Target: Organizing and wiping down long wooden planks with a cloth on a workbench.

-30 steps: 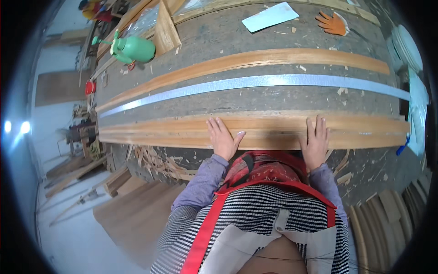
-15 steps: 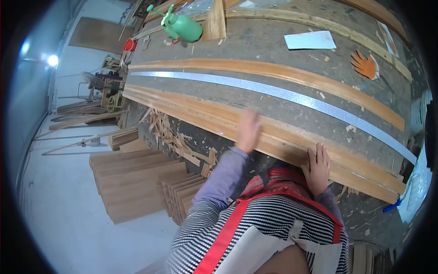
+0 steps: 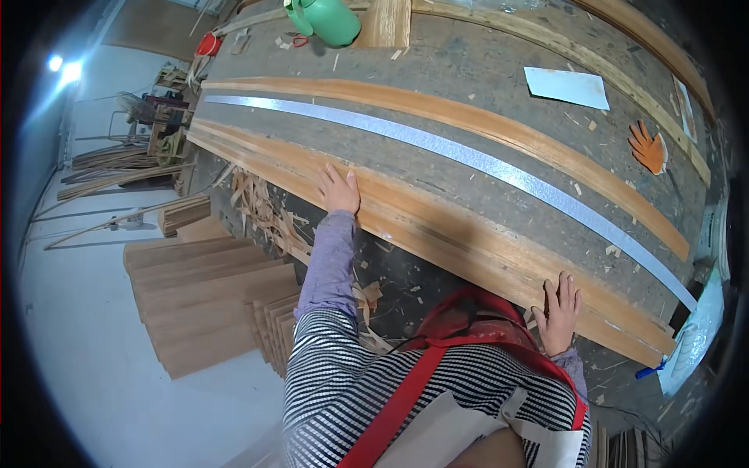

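Observation:
Lengthwise along the workbench's near edge lies a long wooden moulding point(image 3: 437, 222) with grooves running down it. My left hand point(image 3: 339, 193) rests flat on its left half, fingers slightly apart and holding nothing. Farther right along the same piece, my right hand point(image 3: 557, 313) lies palm down with its fingers spread. Beyond the moulding a long shiny silver strip point(image 3: 437, 143) lies on the bench. Past that strip is a narrower wooden strip point(image 3: 499, 131), roughly parallel to it.
On the grey workbench point(image 3: 468, 58) stand a green pump sprayer point(image 3: 331, 22), a pale flat sheet point(image 3: 567, 87) and an orange glove point(image 3: 646, 148). Wood shavings point(image 3: 261, 204) cover the floor at the near left. Stacked brown boards point(image 3: 207, 300) stand against the wall.
My left hand has slid left along the moulding and lies flat there. My right hand stays on the right part. The whole view has shifted slightly.

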### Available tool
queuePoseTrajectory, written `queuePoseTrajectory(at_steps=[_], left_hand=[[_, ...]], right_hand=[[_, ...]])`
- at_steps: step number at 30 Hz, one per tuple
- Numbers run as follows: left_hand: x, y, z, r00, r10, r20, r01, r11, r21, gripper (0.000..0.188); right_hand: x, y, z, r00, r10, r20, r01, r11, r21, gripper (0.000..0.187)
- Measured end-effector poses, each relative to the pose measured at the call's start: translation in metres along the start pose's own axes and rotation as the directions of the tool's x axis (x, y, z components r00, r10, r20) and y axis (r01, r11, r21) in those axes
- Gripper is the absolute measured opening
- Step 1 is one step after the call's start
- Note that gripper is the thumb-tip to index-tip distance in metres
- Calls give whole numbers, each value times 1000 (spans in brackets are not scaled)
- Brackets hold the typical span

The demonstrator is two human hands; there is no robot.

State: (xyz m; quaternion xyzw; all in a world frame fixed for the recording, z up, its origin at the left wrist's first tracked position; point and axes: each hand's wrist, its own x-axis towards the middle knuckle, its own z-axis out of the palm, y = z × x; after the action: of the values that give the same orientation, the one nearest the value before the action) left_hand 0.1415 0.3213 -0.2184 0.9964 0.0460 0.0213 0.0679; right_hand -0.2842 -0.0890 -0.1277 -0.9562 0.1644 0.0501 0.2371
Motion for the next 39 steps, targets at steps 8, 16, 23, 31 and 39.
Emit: queuePoseTrajectory(at_steps=[8, 16, 23, 31, 39], left_hand=[[-148, 143, -6, 906, 424, 0, -422, 902, -85, 88], [-265, 207, -38, 648, 748, 139, -703, 659, -266, 88], [-257, 195, -32, 783, 612, 111, -567, 776, -276, 88], [-243, 186, -20, 884, 468, -5, -463, 872, -162, 88], [-181, 123, -36, 932, 334, 142, -305, 933, -190, 89]], right_hand=[[5, -1, 7, 1000, -5, -22, 5, 1000, -8, 63], [-5, 9, -3, 998, -26, -65, 34, 993, 115, 67], [-22, 65, -16, 997, -72, -40, 73, 997, 19, 70], [-18, 71, -8, 990, -132, -52, 131, 991, -32, 73], [-21, 74, 15, 995, -97, 29, 100, 987, -125, 78]])
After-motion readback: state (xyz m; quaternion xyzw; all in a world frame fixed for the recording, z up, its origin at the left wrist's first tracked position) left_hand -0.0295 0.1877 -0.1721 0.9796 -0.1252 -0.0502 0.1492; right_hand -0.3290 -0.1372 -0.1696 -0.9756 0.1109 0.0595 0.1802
